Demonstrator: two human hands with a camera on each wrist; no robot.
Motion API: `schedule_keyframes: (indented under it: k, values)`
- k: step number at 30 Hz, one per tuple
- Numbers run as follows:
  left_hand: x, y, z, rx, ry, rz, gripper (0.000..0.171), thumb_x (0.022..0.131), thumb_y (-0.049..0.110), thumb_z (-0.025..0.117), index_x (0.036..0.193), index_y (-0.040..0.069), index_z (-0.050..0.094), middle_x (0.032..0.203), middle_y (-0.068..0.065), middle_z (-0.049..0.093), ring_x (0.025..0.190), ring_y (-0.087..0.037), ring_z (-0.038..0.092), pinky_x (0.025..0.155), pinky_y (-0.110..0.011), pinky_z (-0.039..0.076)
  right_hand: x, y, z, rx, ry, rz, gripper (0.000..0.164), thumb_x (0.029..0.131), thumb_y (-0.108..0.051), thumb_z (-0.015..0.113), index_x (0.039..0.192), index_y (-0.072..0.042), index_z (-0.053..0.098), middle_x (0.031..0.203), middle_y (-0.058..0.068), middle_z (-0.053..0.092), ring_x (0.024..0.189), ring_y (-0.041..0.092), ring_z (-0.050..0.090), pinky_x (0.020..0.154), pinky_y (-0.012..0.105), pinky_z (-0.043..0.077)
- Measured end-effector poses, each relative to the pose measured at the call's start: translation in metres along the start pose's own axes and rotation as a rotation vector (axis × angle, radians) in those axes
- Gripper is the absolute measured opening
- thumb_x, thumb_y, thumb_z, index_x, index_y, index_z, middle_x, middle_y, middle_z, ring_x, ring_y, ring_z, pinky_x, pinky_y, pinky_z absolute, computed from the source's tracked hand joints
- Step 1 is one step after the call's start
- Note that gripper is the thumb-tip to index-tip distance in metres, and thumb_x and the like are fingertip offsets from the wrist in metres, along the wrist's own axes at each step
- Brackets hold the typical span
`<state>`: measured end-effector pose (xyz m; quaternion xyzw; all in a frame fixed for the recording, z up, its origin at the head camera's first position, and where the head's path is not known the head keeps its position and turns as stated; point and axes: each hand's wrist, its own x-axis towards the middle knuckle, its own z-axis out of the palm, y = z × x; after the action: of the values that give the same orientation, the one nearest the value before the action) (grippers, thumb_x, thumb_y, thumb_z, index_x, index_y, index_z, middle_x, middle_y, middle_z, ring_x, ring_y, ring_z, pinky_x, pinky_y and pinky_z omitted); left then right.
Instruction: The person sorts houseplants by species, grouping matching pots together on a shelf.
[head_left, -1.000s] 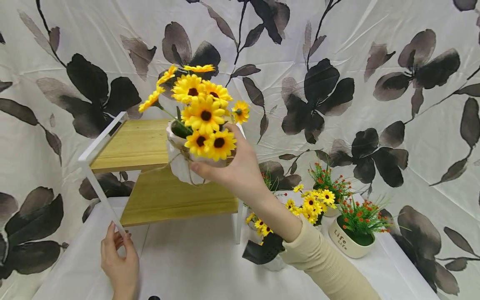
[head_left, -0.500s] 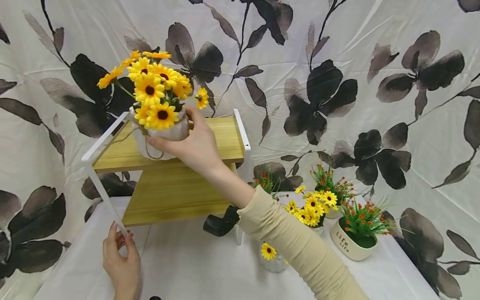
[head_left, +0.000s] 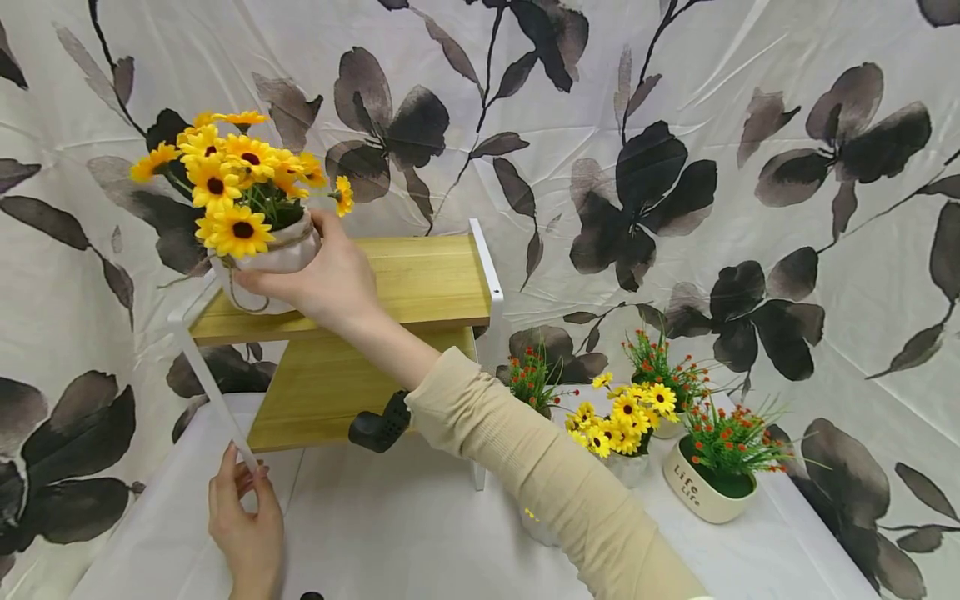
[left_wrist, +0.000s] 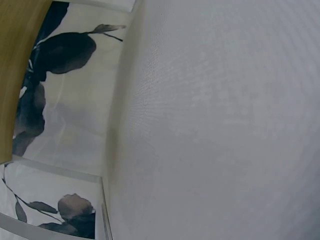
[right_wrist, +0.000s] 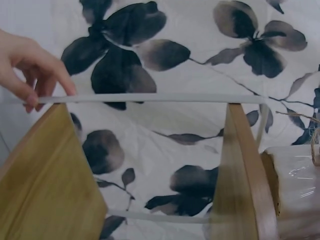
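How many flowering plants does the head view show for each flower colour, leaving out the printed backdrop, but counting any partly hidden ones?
Yellow: 3 (held plant in the right hand, standing plant, mostly hidden plant behind the sleeve)
Red: 3 (left plant, rear plant, lettered-pot plant)
Total: 6

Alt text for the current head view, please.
A right hand holds a white pot of yellow flowers at the left end of the upper board of a wooden shelf. Below, the left hand pinches the shelf's white frame. To the right, more potted plants, with yellow or red blooms, stand on a white table.
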<state>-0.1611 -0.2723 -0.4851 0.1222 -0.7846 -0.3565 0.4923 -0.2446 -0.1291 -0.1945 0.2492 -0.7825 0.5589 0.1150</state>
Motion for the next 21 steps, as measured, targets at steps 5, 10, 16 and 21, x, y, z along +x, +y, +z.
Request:
schedule_keyframes:
  k: [5,10,16,21]
  values:
    - [0.0,-0.001,0.0,-0.007,0.015,0.008,0.06,0.091,-0.01,0.053,0.144,0.014,0.042,0.104,-0.027,0.054,0.095,0.025,0.034,0.086,0.005,0.026,0.003,-0.002,0.01,-0.051,0.002,0.02,0.069,0.063,-0.039,0.087,0.118,-0.026,0.048,0.112,-0.012,0.06,0.09,0.001,0.056,0.069,0.013,0.044]
    - [0.0,-0.001,0.002,-0.015,0.012,-0.009,0.059,0.091,-0.009,0.053,0.144,0.015,0.043,0.104,-0.027,0.054,0.094,0.023,0.035,0.085,0.004,0.027,0.006,-0.001,0.012,-0.108,0.01,0.06,0.071,0.063,-0.042,0.086,0.119,-0.026,0.046,0.114,-0.012,0.06,0.092,0.002,0.056,0.068,0.014,0.043]
    - [-0.001,-0.001,0.002,-0.001,0.009,-0.015,0.053,0.095,-0.001,0.051,0.144,0.016,0.042,0.105,-0.025,0.054,0.094,0.018,0.038,0.085,0.004,0.028,0.009,-0.001,0.014,-0.144,0.007,0.076,0.073,0.063,-0.044,0.086,0.122,-0.026,0.046,0.115,-0.012,0.061,0.094,0.002,0.057,0.069,0.013,0.042]
    - [-0.001,-0.003,0.001,0.002,0.015,0.005,0.047,0.098,0.007,0.05,0.144,0.015,0.042,0.105,-0.025,0.055,0.093,0.01,0.043,0.086,0.004,0.028,0.012,0.0,0.017,-0.158,0.004,0.072,0.071,0.063,-0.045,0.086,0.119,-0.027,0.047,0.114,-0.012,0.061,0.092,0.002,0.057,0.068,0.013,0.041]
